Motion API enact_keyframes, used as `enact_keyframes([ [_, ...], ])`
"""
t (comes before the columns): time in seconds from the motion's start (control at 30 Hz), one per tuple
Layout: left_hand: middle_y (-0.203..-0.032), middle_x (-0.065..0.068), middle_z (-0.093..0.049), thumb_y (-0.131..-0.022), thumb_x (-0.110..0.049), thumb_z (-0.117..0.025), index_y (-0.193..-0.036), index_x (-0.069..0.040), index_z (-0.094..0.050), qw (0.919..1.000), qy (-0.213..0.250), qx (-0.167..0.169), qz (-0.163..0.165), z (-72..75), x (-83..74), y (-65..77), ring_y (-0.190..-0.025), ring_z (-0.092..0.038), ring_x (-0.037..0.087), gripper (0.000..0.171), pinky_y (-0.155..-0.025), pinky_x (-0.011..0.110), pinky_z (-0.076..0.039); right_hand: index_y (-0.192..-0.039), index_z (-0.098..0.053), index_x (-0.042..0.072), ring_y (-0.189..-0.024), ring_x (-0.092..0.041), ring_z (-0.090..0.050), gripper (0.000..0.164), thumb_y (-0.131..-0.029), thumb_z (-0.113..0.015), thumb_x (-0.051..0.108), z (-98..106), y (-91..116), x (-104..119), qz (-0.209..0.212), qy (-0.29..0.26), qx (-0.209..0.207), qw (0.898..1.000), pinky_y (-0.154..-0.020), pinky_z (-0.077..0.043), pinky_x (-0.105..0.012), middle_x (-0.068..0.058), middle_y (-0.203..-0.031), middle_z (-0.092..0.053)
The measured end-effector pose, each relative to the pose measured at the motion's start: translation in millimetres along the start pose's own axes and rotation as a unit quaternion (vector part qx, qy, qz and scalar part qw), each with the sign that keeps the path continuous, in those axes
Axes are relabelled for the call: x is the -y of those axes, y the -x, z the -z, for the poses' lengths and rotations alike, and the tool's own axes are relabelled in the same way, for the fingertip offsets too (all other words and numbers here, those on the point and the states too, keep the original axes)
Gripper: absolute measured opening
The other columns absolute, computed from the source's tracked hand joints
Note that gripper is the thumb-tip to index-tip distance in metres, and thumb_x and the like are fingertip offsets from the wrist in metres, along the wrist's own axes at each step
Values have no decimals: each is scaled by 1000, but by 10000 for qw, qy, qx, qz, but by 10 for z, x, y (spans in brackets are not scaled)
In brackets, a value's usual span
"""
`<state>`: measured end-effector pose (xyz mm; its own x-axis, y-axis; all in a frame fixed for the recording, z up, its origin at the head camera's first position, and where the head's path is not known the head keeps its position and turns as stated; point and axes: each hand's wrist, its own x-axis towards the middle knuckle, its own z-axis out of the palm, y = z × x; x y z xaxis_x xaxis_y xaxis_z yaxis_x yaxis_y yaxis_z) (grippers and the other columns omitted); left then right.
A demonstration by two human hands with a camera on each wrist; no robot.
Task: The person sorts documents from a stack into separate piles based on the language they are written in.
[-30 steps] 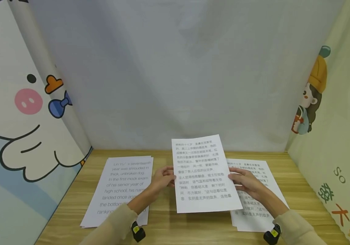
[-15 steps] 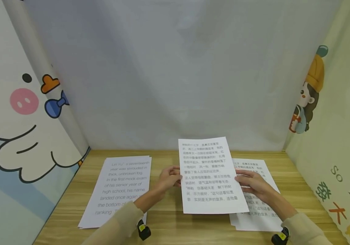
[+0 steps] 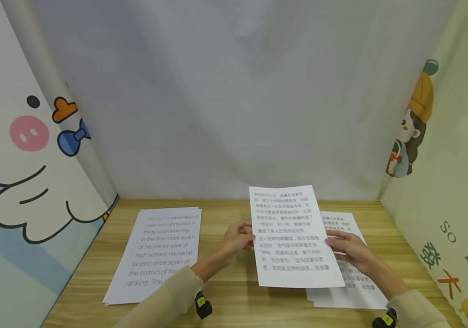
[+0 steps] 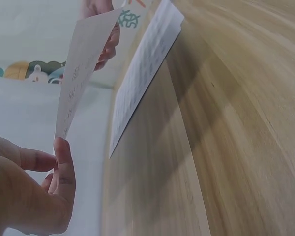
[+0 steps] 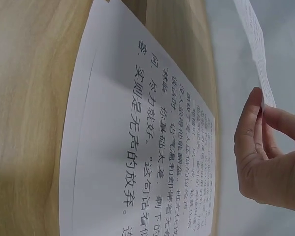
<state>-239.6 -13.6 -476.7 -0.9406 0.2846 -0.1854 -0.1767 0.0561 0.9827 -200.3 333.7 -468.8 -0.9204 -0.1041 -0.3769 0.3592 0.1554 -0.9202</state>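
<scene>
A sheet of paper (image 3: 293,237) printed with Chinese text is held up above the table, face toward the head camera. My left hand (image 3: 237,239) pinches its left edge between thumb and fingers, and my right hand (image 3: 348,248) pinches the right edge. In the left wrist view the sheet (image 4: 81,69) is raised well off the wood, thumb and fingers meeting at its edge. Below and to the right lies a stack of Chinese-text sheets (image 3: 353,291), partly hidden by the held sheet and my right hand. The right wrist view shows that stack (image 5: 103,147) flat on the table.
On the left of the wooden table (image 3: 226,305) lies another stack of sheets (image 3: 164,255) with English text, partly behind my left sleeve. A pale curtain (image 3: 234,100) stands at the back, with cartoon-printed panels on both sides.
Both hands have moved to the right with the held sheet, which now covers more of the right stack. The grip on its two edges is the same.
</scene>
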Motion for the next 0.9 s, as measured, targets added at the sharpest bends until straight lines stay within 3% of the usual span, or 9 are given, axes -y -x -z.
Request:
enact_keyframes([
  [0.23, -110, 19, -68, -92, 4, -60, -137, 7, -53, 10000, 60, 53, 2, -184, 15, -28, -75, -65, 16, 46, -68, 27, -61, -155, -29, -9, -91, -5, -69, 68, -102, -61, 19, 156, 68, -67, -1, -104, 61, 9999, -80, -59, -25, 11, -100, -73],
  [0.53, -106, 17, -67, -91, 7, -60, -134, 6, -54, 9998, 107, 147, -63, -438, 36, -121, -72, -65, 16, 44, -70, 31, -62, -151, -42, -4, -88, -4, -70, 56, -103, -60, 17, 355, 171, -142, -40, -285, -88, 9995, -79, -60, -23, 12, -97, -73],
  [0.7, -104, 15, -66, -91, 7, -61, -134, 3, -55, 9998, 94, 140, -81, -595, 53, -161, -71, -65, 15, 43, -73, 35, -64, -154, -34, -6, -90, -3, -70, 62, -103, -59, 18, 484, 217, -166, -86, -270, -142, 9995, -81, -60, -23, 14, -97, -72],
  [0.8, -102, 15, -66, -91, 7, -62, -133, 2, -55, 9998, 86, 140, -134, -690, 73, -196, -70, -66, 15, 43, -72, 34, -64, -149, -48, 5, -90, -3, -70, 48, -104, -59, 18, 575, 235, -191, -143, -337, -201, 9991, -81, -59, -22, 15, -97, -72],
  [0.9, -101, 15, -66, -91, 8, -62, -132, 3, -55, 9997, 29, 151, -190, -783, 98, -236, -69, -66, 14, 42, -70, 33, -64, -127, -65, 23, -90, -4, -70, 25, -104, -58, 17, 668, 245, -229, -155, -536, -188, 9983, -81, -60, -23, 14, -96, -72],
])
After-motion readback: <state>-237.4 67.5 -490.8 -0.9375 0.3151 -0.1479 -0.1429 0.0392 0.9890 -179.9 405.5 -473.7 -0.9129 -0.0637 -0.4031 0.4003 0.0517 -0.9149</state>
